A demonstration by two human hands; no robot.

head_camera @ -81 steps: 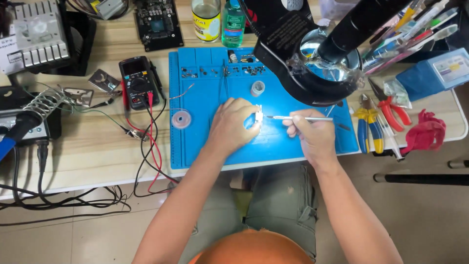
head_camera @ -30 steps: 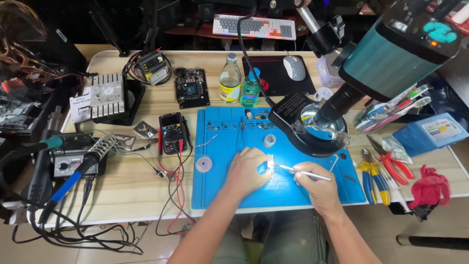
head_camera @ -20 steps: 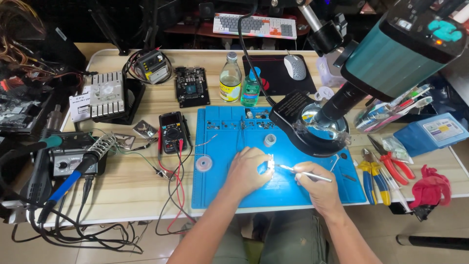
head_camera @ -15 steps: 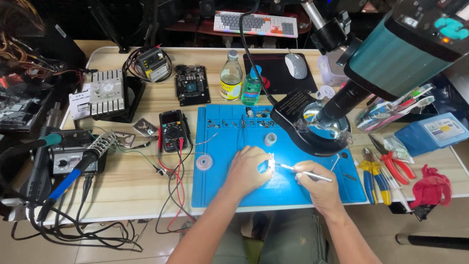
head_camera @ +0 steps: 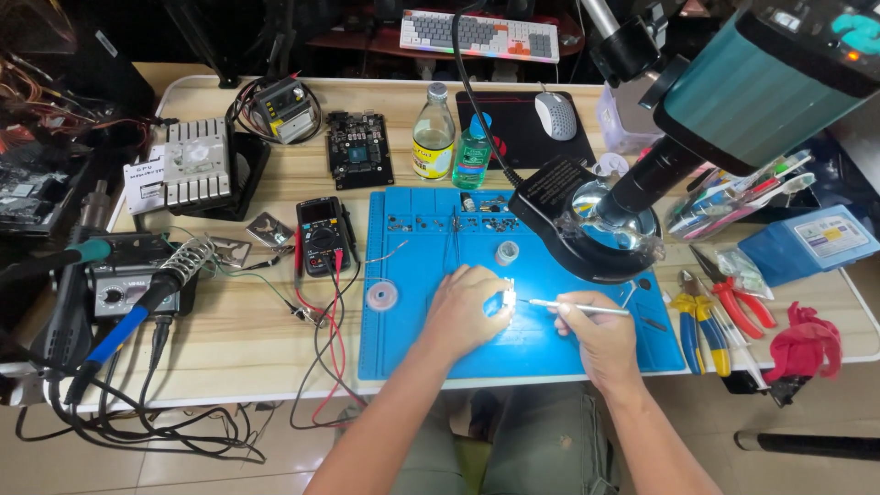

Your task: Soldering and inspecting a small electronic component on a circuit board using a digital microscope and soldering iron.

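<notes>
Glowing white under the lamp, a small bright part [head_camera: 507,299] sits on the blue work mat [head_camera: 431,348], pinched at its left edge by the fingertips of the left hand [head_camera: 467,310]. Glare washes out its surface, so its kind cannot be told. Fingers of the right hand [head_camera: 596,335] close around thin metal tweezers [head_camera: 573,307], whose tip reaches the part. Above, the microscope [head_camera: 733,101] is cut off by the frame, and its ring light [head_camera: 600,234] hides part of the mat.

The view now takes in more of the wooden desk [head_camera: 247,321], including the far keyboard [head_camera: 479,35].
</notes>
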